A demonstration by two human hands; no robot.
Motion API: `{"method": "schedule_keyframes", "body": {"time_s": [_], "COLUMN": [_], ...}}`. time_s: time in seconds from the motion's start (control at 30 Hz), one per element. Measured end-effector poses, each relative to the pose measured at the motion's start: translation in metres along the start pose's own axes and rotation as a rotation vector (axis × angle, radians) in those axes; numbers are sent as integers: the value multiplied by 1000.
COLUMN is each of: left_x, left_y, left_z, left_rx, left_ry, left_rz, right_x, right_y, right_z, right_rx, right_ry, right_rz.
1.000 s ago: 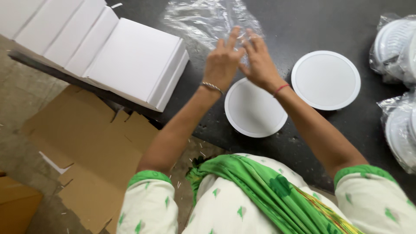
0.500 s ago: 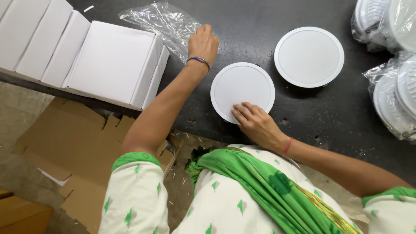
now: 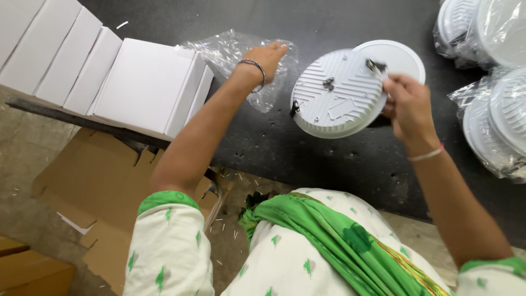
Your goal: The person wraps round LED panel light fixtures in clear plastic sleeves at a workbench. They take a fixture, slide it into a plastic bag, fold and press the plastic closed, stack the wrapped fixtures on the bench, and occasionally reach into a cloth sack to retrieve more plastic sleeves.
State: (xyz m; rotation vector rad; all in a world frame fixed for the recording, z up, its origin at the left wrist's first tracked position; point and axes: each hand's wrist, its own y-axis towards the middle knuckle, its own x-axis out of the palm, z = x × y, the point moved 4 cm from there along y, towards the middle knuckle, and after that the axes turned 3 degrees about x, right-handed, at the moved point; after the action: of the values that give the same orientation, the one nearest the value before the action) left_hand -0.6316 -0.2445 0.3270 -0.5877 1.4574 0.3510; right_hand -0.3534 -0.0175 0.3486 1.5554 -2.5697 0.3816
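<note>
Step in hand: bagging. Right hand [image 3: 408,107] grips the lamp [image 3: 337,93] by its rim, ribbed back up; left hand [image 3: 268,57] lies flat, fingers loose, on the bag [image 3: 235,55]. Next move likely needs the bag mouth, under the left fingertips, opened for the lamp.

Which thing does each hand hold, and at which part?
Right hand grips the round white light fixture by its right edge, ribbed back up. Left hand rests on the clear plastic bag.

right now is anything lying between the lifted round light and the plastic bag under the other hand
Nothing visible. Only bare black table separates the light, held tilted in the right hand, from the bag under the left hand.
</note>
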Motion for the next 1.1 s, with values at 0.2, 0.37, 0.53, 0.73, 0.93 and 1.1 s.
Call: {"method": "schedule_keyframes", "body": {"time_s": [0.2,0.37,0.53,0.73,0.93,1.1], "left_x": [-7,-14,-17,-9,-1,7], "left_y": [-11,-14,-31,-56,-62,-70], "left_z": [70,131,186,212,208,192], "left_rx": [34,63,135,110,157,192], "left_ry": [-117,-204,-211,-260,-341,-301], "left_rz": [-158,-275,-269,-267,-233,-220], "right_x": [-36,-38,-42,-51,-29,-7], "right_y": [-48,-71,-75,-79,-85,-73], "right_z": [44,53,57,59,66,64], "right_rx": [173,156,274,383,437,377], "right_ry": [355,404,362,314,332,258], "right_rz": [-62,-99,-228,-313,-416,-301]}}
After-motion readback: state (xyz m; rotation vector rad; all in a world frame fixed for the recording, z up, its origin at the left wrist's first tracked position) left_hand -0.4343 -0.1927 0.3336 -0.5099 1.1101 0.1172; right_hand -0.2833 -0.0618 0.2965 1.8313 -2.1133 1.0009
